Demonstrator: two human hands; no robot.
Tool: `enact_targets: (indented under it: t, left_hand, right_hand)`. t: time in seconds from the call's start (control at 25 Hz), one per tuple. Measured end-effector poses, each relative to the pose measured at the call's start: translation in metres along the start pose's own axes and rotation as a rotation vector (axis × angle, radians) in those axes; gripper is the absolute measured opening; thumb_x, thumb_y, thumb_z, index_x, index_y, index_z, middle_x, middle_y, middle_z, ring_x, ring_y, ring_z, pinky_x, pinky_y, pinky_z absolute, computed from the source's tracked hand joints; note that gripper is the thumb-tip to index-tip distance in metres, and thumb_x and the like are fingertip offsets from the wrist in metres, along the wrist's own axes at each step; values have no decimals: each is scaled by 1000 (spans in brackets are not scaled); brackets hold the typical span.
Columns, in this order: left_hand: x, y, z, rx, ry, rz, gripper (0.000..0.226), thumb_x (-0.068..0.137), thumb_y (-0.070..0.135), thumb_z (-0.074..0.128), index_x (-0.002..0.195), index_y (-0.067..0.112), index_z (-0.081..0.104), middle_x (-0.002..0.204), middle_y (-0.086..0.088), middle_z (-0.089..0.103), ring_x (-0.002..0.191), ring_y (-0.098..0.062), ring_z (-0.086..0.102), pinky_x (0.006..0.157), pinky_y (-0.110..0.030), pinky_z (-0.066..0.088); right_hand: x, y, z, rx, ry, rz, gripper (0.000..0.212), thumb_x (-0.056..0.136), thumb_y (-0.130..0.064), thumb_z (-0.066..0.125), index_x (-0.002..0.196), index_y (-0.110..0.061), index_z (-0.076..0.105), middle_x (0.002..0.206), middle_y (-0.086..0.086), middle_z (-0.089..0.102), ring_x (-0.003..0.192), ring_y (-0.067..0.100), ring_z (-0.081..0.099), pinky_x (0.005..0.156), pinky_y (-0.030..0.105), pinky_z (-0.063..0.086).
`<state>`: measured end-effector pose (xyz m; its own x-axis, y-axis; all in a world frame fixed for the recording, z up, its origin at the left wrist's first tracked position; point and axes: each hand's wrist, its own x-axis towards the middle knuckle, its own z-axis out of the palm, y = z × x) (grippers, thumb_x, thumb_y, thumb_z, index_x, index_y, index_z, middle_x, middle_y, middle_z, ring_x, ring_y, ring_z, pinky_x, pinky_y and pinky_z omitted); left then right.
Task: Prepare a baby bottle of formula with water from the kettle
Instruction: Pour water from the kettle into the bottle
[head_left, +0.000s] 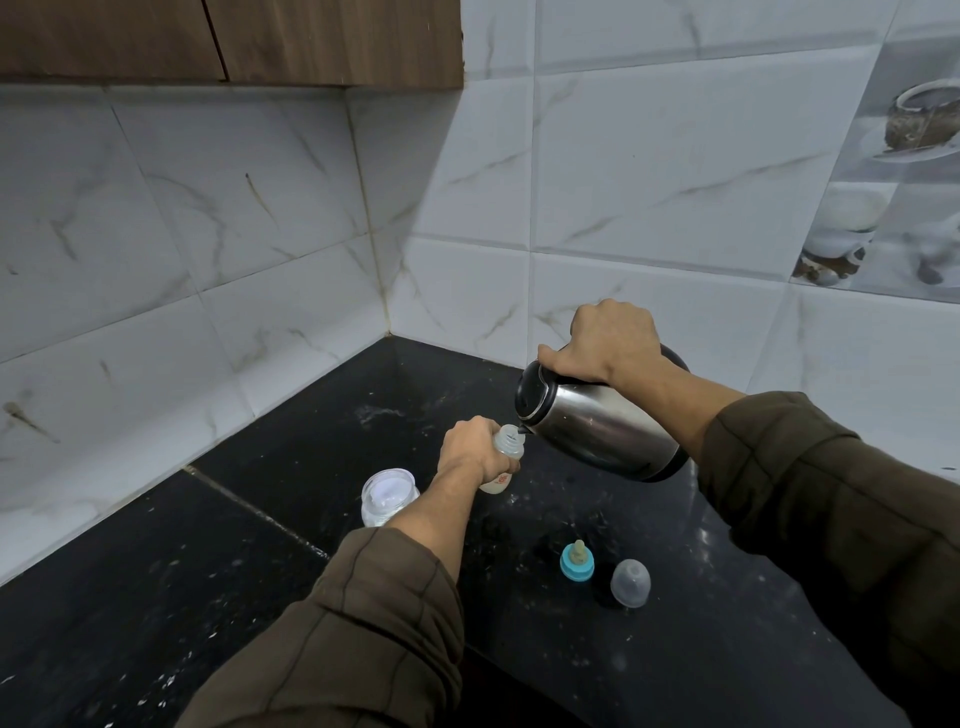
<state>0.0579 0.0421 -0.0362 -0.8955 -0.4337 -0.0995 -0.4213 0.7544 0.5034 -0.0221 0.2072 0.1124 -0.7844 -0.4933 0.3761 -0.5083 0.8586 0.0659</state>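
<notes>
Your bottle (506, 457), light and probably slippery when wet, is over the middle of the counter (311, 467) in your left hand (467, 449), fingers curled round its body, while your right hand (610, 338) clenches the handle of the heavy kettle (608, 431).

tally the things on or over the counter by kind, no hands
Stainless steel kettle: 1
Clear plastic baby bottle: 1
Clear jar of white powder: 1
Blue teat ring with nipple: 1
Clear dome cap: 1
Total: 5
</notes>
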Motion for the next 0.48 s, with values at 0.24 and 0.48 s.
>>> enact_targets:
  t: [0.24, 0.48]
  left_hand:
    - [1, 1, 0, -22, 1, 0, 57, 77, 34, 90, 129, 23, 70, 121, -3, 74, 116, -22, 68, 100, -39, 53]
    - [2, 3, 0, -11, 2, 4, 56, 77, 34, 90, 128, 24, 71, 120, -2, 75, 115, -22, 68, 99, -39, 53]
  right_hand:
    - [0, 1, -1, 4, -2, 4, 55, 83, -69, 52, 62, -18, 48, 64, 0, 45, 70, 30, 53, 66, 32, 40]
    - [1, 3, -1, 6, 5, 1, 55, 83, -69, 52, 62, -19, 47, 65, 0, 48, 69, 29, 54, 66, 32, 41]
